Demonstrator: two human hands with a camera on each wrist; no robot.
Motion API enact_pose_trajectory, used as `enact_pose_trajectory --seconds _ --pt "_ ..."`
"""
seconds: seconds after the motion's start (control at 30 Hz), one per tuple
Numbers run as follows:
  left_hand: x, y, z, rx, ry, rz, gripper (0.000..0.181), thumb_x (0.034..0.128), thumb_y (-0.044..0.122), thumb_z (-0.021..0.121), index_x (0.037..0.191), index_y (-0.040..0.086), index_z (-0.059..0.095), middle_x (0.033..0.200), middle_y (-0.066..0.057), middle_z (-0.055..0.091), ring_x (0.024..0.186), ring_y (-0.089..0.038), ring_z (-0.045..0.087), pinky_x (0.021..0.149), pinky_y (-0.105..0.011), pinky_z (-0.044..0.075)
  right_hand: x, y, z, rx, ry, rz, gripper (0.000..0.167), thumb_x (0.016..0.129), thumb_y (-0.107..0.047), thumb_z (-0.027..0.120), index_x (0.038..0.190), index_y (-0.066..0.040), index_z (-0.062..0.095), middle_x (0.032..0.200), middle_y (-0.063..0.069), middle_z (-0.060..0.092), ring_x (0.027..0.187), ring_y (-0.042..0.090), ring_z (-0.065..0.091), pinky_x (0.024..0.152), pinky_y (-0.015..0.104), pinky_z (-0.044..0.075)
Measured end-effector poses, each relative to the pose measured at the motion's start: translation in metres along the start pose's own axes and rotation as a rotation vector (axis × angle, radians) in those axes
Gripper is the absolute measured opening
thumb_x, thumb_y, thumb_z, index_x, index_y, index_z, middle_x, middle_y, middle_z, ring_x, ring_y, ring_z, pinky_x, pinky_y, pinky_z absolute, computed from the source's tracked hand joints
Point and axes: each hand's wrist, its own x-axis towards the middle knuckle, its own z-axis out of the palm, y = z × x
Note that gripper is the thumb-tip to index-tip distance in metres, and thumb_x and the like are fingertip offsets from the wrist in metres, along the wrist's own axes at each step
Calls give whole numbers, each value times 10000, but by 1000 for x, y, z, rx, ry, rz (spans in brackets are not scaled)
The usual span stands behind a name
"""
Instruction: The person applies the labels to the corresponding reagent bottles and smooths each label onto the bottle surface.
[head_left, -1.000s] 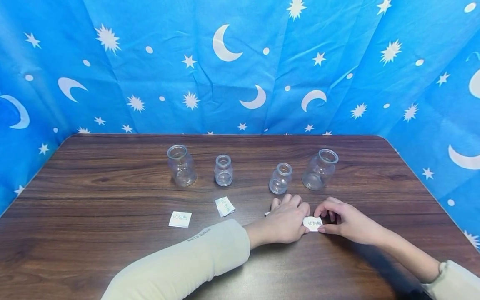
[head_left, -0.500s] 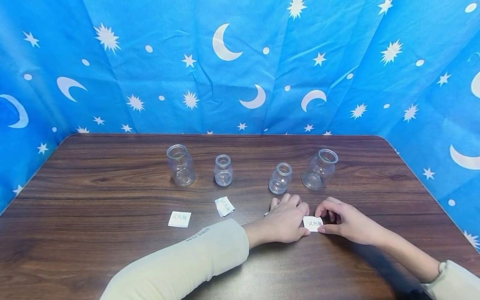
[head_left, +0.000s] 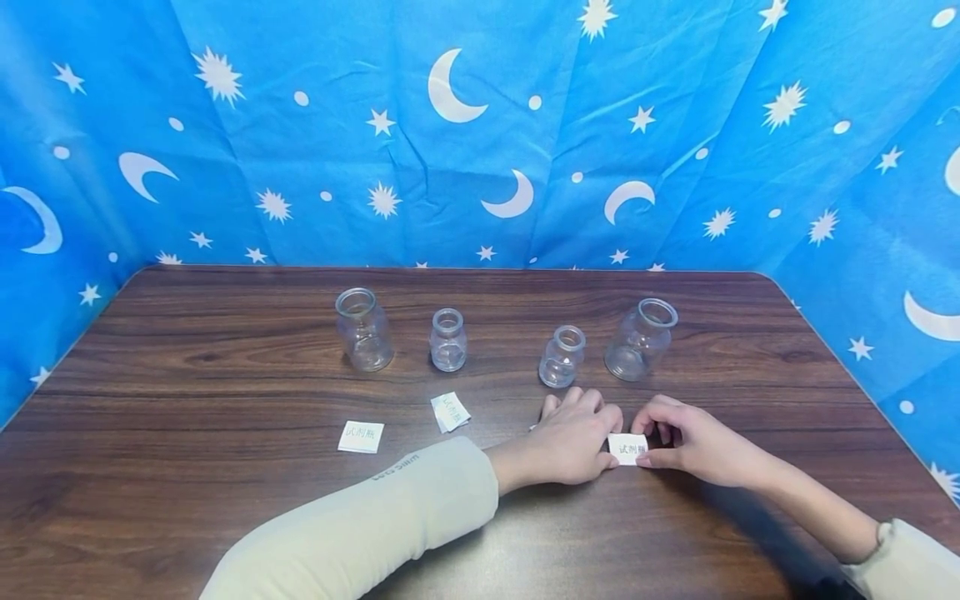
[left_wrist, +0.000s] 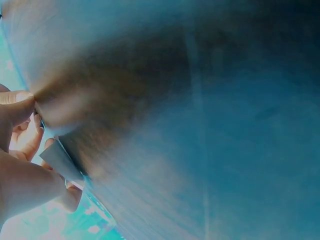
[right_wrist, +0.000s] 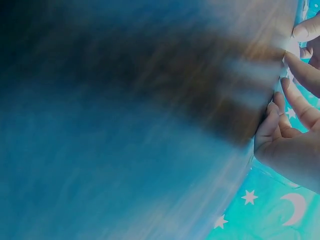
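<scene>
Right hand (head_left: 690,443): thumb and forefinger clamped on the right edge of the white card, the other fingers curled behind.
Left hand (head_left: 573,442): its thumb meets the card's left edge; the forefinger's tip is hidden, so I cannot tell whether it pinches.
White card (head_left: 628,450): between the two hands, its dark written characters showing.
Hidden card (left_wrist: 61,161): by the left hand's fingers, which cover most of it from above.
Small jar (head_left: 562,360): clear glass, upright, just beyond the left hand's fingers.
Large jar (head_left: 637,343): clear glass, beyond the right hand and slightly to its left.
Other jars: a small one (head_left: 447,346) ahead and left of the left hand, a larger one (head_left: 364,335) farther left.
Other cards: a tilted one (head_left: 449,412) left of the left hand, another (head_left: 361,437) farther left.
Desk (head_left: 210,400): brown wood grain, beneath both hands.
</scene>
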Motion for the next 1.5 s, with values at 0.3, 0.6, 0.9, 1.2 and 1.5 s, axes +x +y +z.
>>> enact_pose_trajectory --seconds 0.3,0.6,0.9,1.2,1.5 --pt "2 0 -5 -16 33 75 77 843 256 635 870 243 564 810 139 503 805 -30 463 694 -250 273 1 -4 -7 150 -100 152 181 778 -74 701 801 -148 537 689 -95 474 573 48 433 475 222 371" --pt "0 -6 -19 -248 20 116 62 833 102 615 825 163 607 706 119 582 637 1 495 636 -144 344 5 -10 -10 332 -116 129 94 833 1 619 822 -76 567 707 -13 571 619 44 503 509 236 426" --pt "-7 -19 -41 -616 32 73 65 840 50 619 846 91 670 702 76 637 618 11 502 587 -131 392 12 -23 -22 375 -65 117 97 843 4 607 881 -85 594 757 61 617 659 163 561 588 290 481" --pt "-12 -25 -48 -931 7 -25 48 843 25 629 842 2 671 657 -21 646 637 -147 618 558 -163 415 14 -34 -27 343 17 117 148 833 33 609 891 -103 610 751 33 605 636 185 556 561 289 471" --pt "-13 -28 -47 -888 -16 -22 68 859 36 613 819 18 665 664 -1 635 641 -116 611 588 -162 416 15 -37 -26 347 21 143 139 840 20 605 886 -111 613 749 34 592 635 190 543 546 287 449"
